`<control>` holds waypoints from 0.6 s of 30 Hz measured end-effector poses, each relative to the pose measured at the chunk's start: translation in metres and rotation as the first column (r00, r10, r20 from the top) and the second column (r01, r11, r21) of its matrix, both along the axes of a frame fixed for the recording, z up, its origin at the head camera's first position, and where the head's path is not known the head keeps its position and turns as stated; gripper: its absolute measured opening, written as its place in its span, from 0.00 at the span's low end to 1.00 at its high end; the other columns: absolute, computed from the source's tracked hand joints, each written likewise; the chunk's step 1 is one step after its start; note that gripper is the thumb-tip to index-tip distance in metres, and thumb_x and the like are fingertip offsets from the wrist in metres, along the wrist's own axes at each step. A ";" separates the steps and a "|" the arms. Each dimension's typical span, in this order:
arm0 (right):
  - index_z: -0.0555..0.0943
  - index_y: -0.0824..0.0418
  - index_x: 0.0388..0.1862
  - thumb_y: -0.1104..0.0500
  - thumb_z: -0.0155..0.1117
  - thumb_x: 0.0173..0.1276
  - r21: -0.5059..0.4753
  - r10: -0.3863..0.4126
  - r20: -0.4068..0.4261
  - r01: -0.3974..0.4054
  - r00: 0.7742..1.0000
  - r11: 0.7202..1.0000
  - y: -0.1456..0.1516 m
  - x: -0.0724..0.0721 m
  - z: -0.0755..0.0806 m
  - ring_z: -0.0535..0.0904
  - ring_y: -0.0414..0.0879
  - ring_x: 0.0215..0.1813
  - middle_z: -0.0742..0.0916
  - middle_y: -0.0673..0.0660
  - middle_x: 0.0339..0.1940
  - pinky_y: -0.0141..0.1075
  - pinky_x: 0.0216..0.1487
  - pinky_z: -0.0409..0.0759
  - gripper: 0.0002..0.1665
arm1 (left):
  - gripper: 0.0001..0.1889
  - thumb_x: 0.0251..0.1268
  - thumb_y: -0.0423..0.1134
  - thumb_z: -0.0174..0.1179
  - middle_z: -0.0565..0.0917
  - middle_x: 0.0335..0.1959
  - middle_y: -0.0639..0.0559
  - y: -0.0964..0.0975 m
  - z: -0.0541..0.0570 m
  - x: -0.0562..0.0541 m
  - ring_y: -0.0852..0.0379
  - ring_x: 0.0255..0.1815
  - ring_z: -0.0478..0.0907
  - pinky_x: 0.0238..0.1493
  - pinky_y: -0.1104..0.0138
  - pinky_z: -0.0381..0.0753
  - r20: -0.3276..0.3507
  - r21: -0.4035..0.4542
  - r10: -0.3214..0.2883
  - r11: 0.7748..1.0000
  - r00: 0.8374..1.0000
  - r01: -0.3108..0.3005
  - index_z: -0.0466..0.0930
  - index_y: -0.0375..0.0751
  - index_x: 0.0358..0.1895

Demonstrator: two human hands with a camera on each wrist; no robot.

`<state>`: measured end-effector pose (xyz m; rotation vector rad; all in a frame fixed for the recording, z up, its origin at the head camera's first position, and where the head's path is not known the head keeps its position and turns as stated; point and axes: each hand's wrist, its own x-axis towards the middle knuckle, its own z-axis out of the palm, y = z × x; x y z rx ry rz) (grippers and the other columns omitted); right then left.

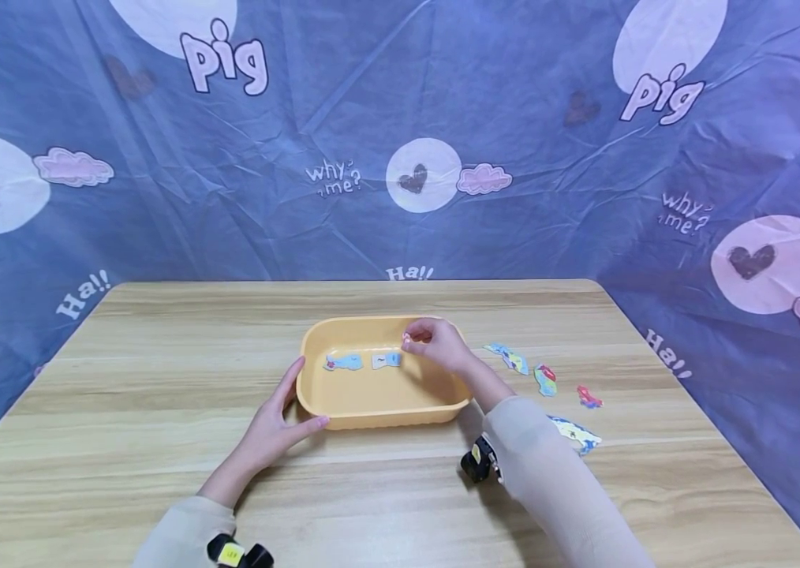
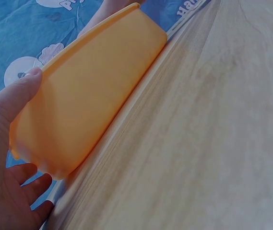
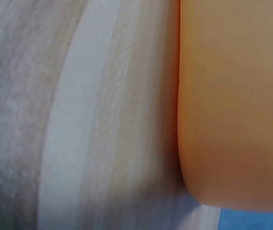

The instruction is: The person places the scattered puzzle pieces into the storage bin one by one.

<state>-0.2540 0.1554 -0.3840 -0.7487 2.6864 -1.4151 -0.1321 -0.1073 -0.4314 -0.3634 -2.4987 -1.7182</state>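
A yellow plastic basin (image 1: 386,419) stands on the table. My left hand (image 1: 268,430) holds its near left corner, thumb along the front rim and fingers at the left end; in the left wrist view the thumb (image 2: 23,91) touches the rim. My right hand (image 1: 439,345) is over the basin's far right part, pinching a small red-and-white piece (image 1: 406,338), mostly hidden by the fingers. Inside lie a blue printed cutout (image 1: 346,362) with a red spot and a blue-and-white cutout (image 1: 386,360). The right wrist view shows only the basin's outer wall (image 3: 237,105), not the hand.
Right of the basin lie several irregular printed pieces: a long blue-yellow one (image 1: 509,357), a green-red one (image 1: 545,380), a red-blue one (image 1: 589,397) and a larger blue-white one (image 1: 576,434), partly behind the right sleeve (image 1: 556,473). A blue printed cloth (image 1: 357,229) hangs behind the wooden table (image 1: 180,355).
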 end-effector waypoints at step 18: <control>0.79 0.70 0.31 0.67 0.63 0.51 0.172 -0.014 -0.059 0.024 0.998 0.985 -0.002 0.000 -0.001 0.76 0.46 0.31 0.82 0.57 0.27 0.32 0.36 0.74 0.08 | 0.48 0.43 0.47 0.66 0.56 0.64 0.45 0.000 -0.001 0.000 0.50 0.62 0.54 0.60 0.52 0.45 0.001 0.003 -0.001 1.000 1.000 0.001 0.44 0.56 0.67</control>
